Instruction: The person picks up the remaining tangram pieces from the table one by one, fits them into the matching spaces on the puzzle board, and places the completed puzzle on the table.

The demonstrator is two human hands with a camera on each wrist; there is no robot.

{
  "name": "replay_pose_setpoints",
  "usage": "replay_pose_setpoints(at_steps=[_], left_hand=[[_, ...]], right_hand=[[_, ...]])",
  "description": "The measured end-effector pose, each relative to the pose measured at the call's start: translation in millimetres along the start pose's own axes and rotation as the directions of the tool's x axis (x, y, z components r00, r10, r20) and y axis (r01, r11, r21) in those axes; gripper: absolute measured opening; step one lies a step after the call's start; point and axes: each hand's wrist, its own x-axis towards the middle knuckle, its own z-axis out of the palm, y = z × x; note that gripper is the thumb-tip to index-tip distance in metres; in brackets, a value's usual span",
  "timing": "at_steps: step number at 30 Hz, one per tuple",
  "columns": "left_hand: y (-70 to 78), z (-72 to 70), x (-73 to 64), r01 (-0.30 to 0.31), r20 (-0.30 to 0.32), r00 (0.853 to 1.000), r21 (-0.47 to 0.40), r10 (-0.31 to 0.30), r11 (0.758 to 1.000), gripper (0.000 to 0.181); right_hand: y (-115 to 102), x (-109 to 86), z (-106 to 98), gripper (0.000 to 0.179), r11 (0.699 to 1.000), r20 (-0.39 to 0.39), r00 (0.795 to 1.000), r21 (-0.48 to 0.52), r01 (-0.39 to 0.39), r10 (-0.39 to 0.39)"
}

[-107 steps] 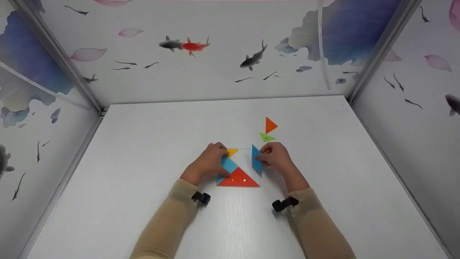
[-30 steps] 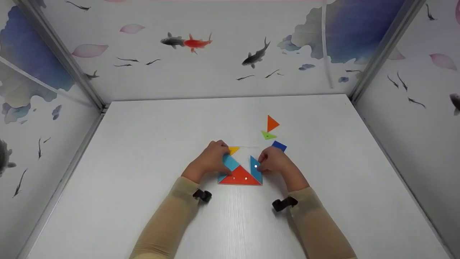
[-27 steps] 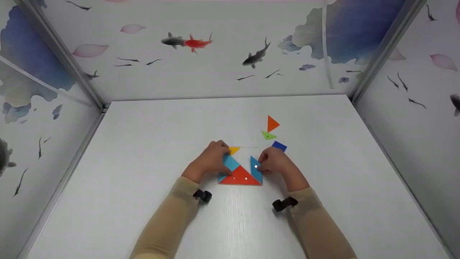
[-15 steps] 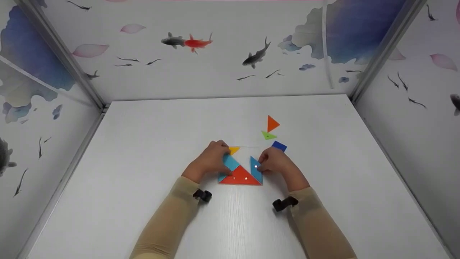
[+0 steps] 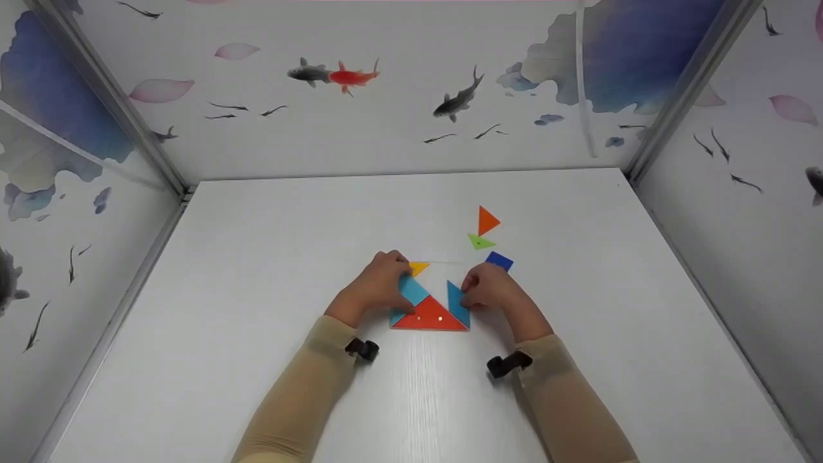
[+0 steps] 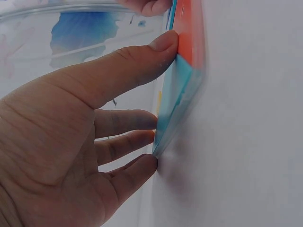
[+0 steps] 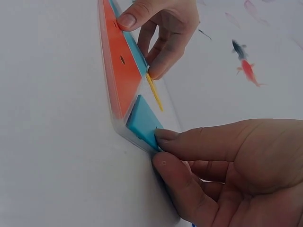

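Blue piece [image 5: 456, 304] has come down; our right hand [image 5: 494, 288] pinches it, partly hiding a square [image 5: 499, 260]; our left hand [image 5: 375, 283] clasps the tray [image 5: 438, 275].

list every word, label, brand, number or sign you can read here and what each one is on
None can be read in any view.
Red triangle: small spots or marks, no legible letters or numbers.
Green triangle: a dark mark, too small to make out.
Black wrist devices: too small to tell whether they bear lettering.
Back wall: fish and petal pictures, no writing visible.
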Motion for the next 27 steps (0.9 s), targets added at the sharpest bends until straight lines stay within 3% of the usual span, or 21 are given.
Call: replay_pose_setpoints(at_steps=[16, 27], left_hand=[[0.6, 0.7, -0.2, 0.027, 0.002, 1.000, 0.006, -0.027, 1.000, 0.071], [0.2, 0.6, -0.7, 0.018, 0.000, 1.000, -0.019, -0.018, 1.000, 0.069]], right_hand=[[-6.2, -3.2, 4.8, 0.021, 0.999, -0.036, 0.998, 0.012, -0.050, 0.050], [-0.8, -2.3, 6.7, 0.020, 1.000, -0.043, 0.999, -0.009, 0.017, -0.018]])
